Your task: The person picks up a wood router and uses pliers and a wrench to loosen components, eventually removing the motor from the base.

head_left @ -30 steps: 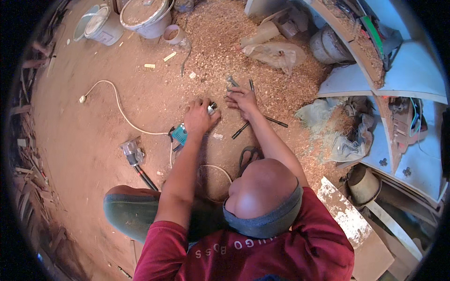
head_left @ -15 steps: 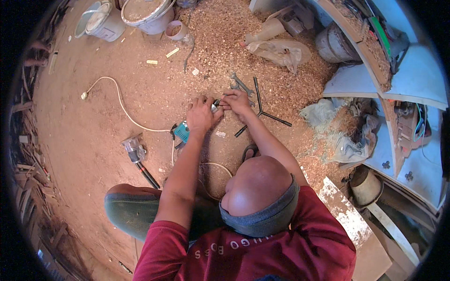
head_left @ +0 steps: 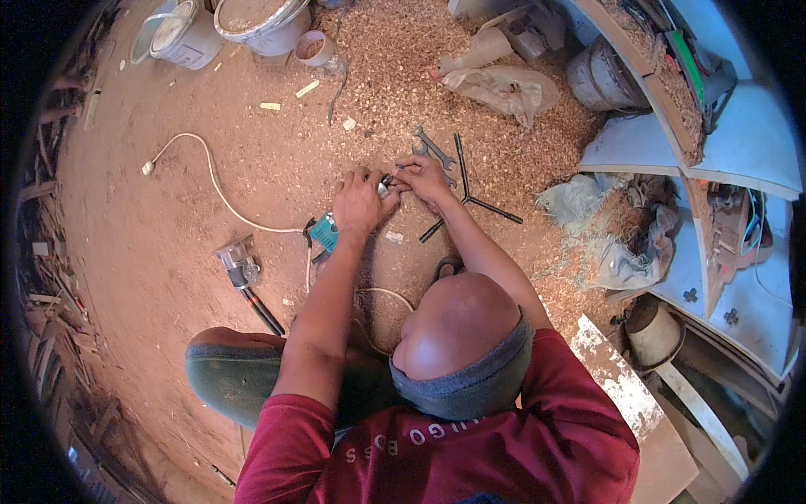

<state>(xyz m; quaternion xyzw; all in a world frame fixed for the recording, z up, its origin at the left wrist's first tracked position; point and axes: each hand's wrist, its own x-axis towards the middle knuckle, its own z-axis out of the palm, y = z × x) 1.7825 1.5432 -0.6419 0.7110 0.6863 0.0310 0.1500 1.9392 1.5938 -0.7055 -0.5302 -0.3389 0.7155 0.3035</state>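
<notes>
My left hand (head_left: 357, 202) is wrapped over the silver front part of a teal corded power tool (head_left: 324, 231), which looks like a trim router lying on the floor. At its dark front tip, my right hand (head_left: 422, 179) has its fingertips pinched together; whatever is between them is too small to make out. Just beyond that hand lie open-end wrenches (head_left: 437, 149), partly hidden by it. A black Y-shaped socket wrench (head_left: 465, 181) rests to its right, under the line of my right forearm. The tool's pale cord (head_left: 220, 195) curves off to a plug at the left.
Left of my knee lies a clear plastic piece with a black part (head_left: 241, 265), beside a black-and-red handle (head_left: 267, 312). White buckets (head_left: 189, 42) stand far left. Wood shavings (head_left: 395, 76) cover the far floor. Blue-white panels and a shelf (head_left: 638, 147) stand at right.
My right fingertips have shifted slightly at the tool's tip, with the fingers a little more raised. My left hand stays on the power tool.
</notes>
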